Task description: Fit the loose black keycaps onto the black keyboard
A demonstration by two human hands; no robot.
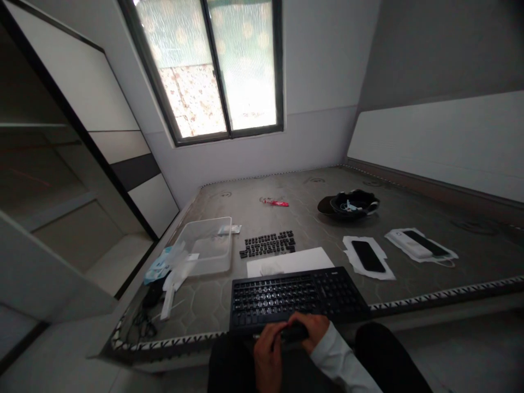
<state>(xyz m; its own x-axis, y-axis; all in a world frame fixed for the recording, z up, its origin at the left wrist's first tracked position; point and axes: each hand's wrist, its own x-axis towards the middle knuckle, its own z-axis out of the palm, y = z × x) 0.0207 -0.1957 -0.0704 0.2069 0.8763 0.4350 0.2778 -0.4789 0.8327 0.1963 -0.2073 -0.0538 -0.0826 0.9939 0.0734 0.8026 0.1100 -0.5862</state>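
A black keyboard (282, 297) rests on the mattress edge in front of me, its main section showing glossy sockets where keycaps are off. Just below its front edge my two hands meet over my lap. My right hand (314, 331) is closed around a small dark object (295, 332) whose kind I cannot make out. Fingers of my left hand (268, 346) pinch together at the object's near end, and what they grip is hidden. Loose black keycaps (268, 244) lie in rows beyond the keyboard, with a white sheet (303, 261) between.
On the left stand a clear plastic bin (210, 254) and a pile with a blue packet (158, 265) and a cable (143, 325). To the right are a phone (368, 256) on white paper, a white device (413, 245) and a cap (352, 204). A red item (276, 202) lies farther back.
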